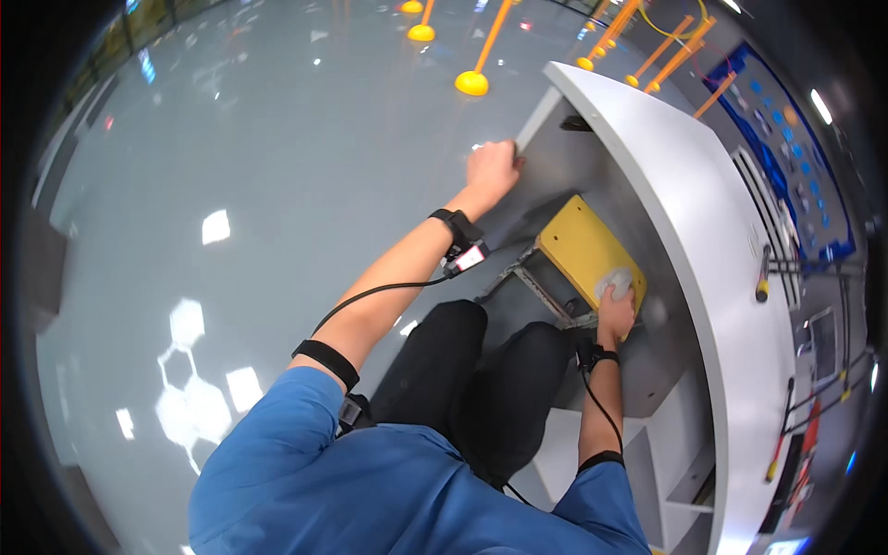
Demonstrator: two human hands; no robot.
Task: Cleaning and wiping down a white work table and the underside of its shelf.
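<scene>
A small stool with a yellow seat point(583, 242) and worn metal legs point(539, 294) stands under a curved white desk point(661, 153). My right hand point(617, 314) is closed on a crumpled whitish cloth point(612, 280), pressed against the seat near its right corner. The cloth's exact kind is hard to make out. Farther off and to the left, my left hand point(493, 171) is closed at the edge of the desk's grey side panel point(539, 118). Its fingertips are partly hidden. Both wrists carry black straps with cables.
The desk's top curves round my right side, above the stool. White shelf compartments point(680, 462) sit beneath it at the lower right. My bent knees point(453, 356) are close to the stool. Orange poles on yellow bases point(472, 83) stand on the shiny grey floor point(305, 139) ahead.
</scene>
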